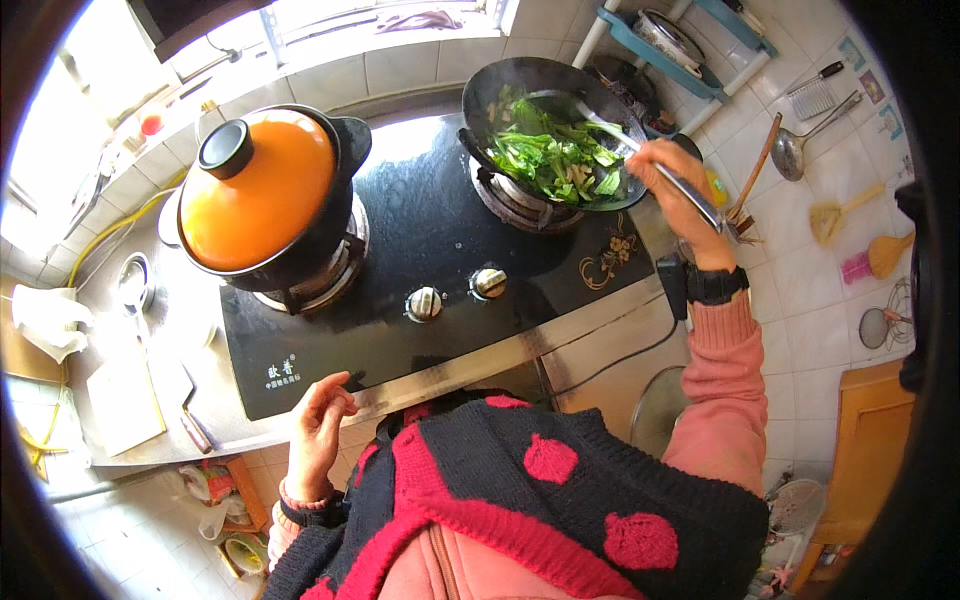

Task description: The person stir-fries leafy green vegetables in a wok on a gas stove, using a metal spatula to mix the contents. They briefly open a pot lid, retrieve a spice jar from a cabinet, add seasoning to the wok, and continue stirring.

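Observation:
My right hand grips the metal handle of a cooking spatula, whose head dips among leafy greens. The greens fill the bottom of a dark wok on the right burner of a black glass gas stove. Over the stove's front edge hovers my left hand, holding nothing, its fingers loosely curled and apart. On the left burner stands a dark pot covered by an orange lid with a black knob.
Left of the stove lie a cleaver and a pale cutting board. Two control knobs sit at the stove's front. A ladle and other utensils hang on the tiled right wall. Blue shelves stand behind the wok.

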{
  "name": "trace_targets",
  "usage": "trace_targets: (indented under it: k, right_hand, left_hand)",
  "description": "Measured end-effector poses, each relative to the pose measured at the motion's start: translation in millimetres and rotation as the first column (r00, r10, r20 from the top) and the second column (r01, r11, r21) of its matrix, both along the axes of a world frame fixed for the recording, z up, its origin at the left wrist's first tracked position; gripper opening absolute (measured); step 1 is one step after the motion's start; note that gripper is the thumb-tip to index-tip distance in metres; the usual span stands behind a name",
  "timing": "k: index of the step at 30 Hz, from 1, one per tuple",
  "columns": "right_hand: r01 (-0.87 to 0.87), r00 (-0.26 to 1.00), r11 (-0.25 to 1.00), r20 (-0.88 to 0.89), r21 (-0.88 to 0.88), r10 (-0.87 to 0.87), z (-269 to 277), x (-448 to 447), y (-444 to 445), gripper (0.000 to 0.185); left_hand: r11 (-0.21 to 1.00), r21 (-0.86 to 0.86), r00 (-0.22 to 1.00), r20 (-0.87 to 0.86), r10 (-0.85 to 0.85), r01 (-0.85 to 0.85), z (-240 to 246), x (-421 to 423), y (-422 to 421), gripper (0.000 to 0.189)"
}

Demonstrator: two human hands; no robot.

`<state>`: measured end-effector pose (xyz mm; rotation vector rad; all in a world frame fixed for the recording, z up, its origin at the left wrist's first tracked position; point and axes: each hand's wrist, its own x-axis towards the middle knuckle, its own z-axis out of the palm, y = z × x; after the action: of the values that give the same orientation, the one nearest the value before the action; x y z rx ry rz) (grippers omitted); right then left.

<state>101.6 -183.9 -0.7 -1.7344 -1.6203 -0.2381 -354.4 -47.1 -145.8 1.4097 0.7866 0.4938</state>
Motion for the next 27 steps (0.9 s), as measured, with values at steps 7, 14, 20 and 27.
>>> trace_targets:
  k: [7, 14, 20, 27]
  right_hand:
    - [-0.050, 0.999, 0.975, -0.018, -0.216, 0.047, -5.5, -13.8, -13.5, 0.012]
    - [0.045, 0.968, 0.951, 0.250, -0.306, 0.035, -34.9, 0.3, -35.3, 0.023]
    - [0.132, 0.942, 0.934, 0.335, -0.331, -0.014, -44.4, -24.9, -32.8, 0.037]
    - [0.166, 0.986, 0.877, 0.101, -0.451, -0.134, -62.8, -8.5, -50.7, 0.039]
  left_hand:
    - [1.000, 0.010, 1.000, 0.007, -0.003, 0.003, 0.4, -0.3, 2.1, 0.027]
    - [0.996, 0.069, 0.999, -0.014, -0.051, 0.052, 3.8, 1.2, 3.4, 0.028]
    - [0.994, 0.106, 0.998, 0.050, -0.037, 0.032, 5.9, -2.1, 7.7, 0.025]
    - [0.987, 0.033, 0.987, 0.026, 0.160, -0.160, 8.8, -22.6, 5.8, 0.028]
